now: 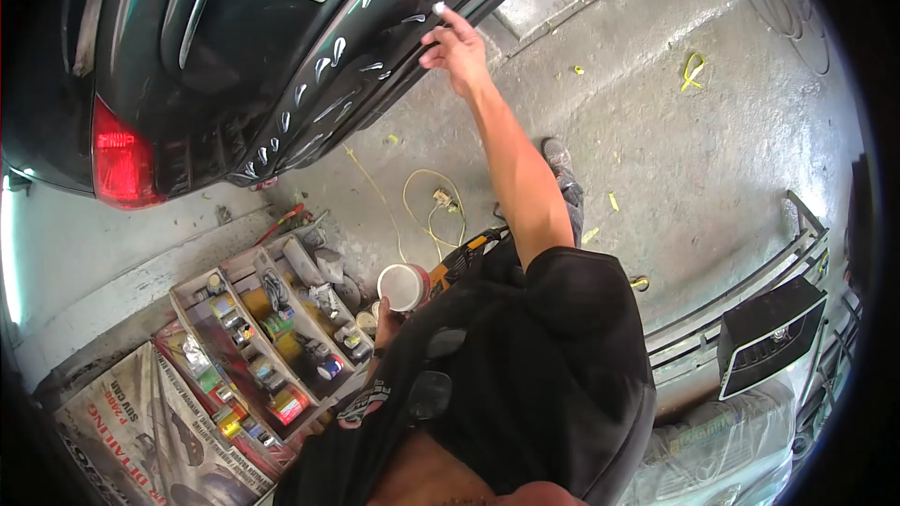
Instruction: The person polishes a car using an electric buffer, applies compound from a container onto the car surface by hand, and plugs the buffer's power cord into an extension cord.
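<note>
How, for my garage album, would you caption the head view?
Right hand near white-streaked black car bumper, left hand holding tub.

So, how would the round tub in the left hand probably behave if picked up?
The tub looks stiff, its rim keeping an even shape. It seems manageable in weight, as the left hand holds it alone. Being round, it might roll on its side.

vehicle workshop, apparently, dark car (234, 66) with red tail light (124, 152) beyond the hands (457, 49), stained concrete floor (675, 150) beneath them, compartmented tray (272, 328) of small cans and bottles beside the left hand (388, 323), car-detailing banner (155, 422) past it
</note>
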Demonstrator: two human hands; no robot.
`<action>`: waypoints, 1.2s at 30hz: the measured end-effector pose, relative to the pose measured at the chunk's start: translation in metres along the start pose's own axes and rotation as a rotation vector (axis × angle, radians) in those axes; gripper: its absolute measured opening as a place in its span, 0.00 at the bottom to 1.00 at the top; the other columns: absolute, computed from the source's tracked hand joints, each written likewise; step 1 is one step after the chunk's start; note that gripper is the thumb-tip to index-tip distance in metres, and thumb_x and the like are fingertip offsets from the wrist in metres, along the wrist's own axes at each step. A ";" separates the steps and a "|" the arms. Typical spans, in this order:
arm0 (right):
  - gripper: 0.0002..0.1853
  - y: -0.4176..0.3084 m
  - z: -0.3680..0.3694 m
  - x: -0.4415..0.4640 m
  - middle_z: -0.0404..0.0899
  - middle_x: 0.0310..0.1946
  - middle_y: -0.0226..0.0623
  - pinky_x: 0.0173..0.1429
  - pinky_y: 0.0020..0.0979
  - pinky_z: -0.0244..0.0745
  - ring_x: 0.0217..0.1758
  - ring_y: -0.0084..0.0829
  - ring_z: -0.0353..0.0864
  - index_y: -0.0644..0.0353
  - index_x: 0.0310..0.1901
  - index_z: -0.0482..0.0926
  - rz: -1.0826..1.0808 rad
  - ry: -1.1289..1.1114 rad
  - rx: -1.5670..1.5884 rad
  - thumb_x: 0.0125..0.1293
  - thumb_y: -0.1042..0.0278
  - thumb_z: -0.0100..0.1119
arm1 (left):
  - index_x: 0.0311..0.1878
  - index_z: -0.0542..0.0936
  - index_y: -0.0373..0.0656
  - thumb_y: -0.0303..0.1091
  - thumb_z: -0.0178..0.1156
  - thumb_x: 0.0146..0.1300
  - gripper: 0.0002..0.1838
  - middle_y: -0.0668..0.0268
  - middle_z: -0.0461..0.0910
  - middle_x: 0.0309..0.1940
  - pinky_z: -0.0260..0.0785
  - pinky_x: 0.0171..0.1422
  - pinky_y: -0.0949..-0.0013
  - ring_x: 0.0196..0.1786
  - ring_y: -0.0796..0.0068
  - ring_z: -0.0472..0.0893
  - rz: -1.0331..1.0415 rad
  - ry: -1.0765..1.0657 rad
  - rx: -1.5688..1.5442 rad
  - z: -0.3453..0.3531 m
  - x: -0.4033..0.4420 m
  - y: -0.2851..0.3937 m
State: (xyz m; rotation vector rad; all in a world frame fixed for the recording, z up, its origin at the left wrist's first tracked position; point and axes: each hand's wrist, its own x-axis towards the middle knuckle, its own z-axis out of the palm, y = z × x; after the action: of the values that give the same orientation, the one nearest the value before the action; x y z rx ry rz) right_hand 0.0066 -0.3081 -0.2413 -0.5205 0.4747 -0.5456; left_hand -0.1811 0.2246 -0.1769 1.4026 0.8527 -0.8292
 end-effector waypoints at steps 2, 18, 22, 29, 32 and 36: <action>0.34 0.016 -0.012 0.008 0.81 0.35 0.38 0.28 0.31 0.81 0.22 0.29 0.81 0.51 0.76 0.55 0.048 0.135 -0.064 0.68 0.76 0.50 | 0.54 0.76 0.46 0.63 0.56 0.67 0.28 0.69 0.77 0.34 0.71 0.42 0.67 0.34 0.73 0.74 0.027 -0.047 0.005 0.007 -0.007 0.003; 0.42 0.140 0.015 -0.047 0.81 0.35 0.37 0.28 0.32 0.81 0.22 0.27 0.81 0.36 0.78 0.51 0.114 -0.237 -0.419 0.65 0.79 0.51 | 0.59 0.73 0.48 0.62 0.56 0.67 0.30 0.69 0.77 0.38 0.71 0.44 0.65 0.38 0.72 0.75 -0.012 0.048 -0.052 -0.024 0.001 -0.011; 0.39 0.097 0.023 -0.053 0.81 0.39 0.41 0.30 0.28 0.82 0.23 0.26 0.81 0.44 0.78 0.50 0.008 -0.063 -0.241 0.68 0.79 0.50 | 0.52 0.75 0.48 0.63 0.58 0.66 0.27 0.70 0.74 0.31 0.70 0.40 0.66 0.33 0.74 0.73 0.012 0.038 -0.138 -0.063 0.023 -0.031; 0.42 0.039 0.088 -0.061 0.80 0.38 0.41 0.27 0.25 0.78 0.23 0.25 0.80 0.50 0.79 0.39 -0.231 -0.263 -0.296 0.69 0.77 0.48 | 0.48 0.75 0.48 0.63 0.58 0.66 0.26 0.71 0.70 0.25 0.70 0.38 0.67 0.29 0.73 0.73 0.116 0.065 -0.025 -0.033 0.005 -0.019; 0.42 0.076 0.055 -0.060 0.81 0.36 0.40 0.27 0.28 0.80 0.22 0.25 0.79 0.50 0.79 0.41 -0.235 -0.285 -0.445 0.68 0.77 0.49 | 0.47 0.76 0.49 0.63 0.58 0.66 0.25 0.71 0.70 0.24 0.70 0.37 0.67 0.29 0.73 0.73 0.164 0.063 -0.048 -0.036 0.010 -0.027; 0.43 0.068 0.028 -0.039 0.81 0.38 0.43 0.28 0.32 0.83 0.23 0.29 0.81 0.48 0.79 0.40 0.157 0.026 -0.345 0.68 0.78 0.51 | 0.45 0.75 0.49 0.61 0.59 0.67 0.23 0.71 0.69 0.25 0.70 0.37 0.67 0.29 0.74 0.72 0.041 0.045 -0.226 -0.046 0.012 -0.041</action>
State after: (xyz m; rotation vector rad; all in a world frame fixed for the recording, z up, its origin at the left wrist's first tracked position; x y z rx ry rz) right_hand 0.0172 -0.2256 -0.2475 -0.7990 0.6341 -0.3207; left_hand -0.2116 0.2704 -0.2066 1.2391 0.9190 -0.6502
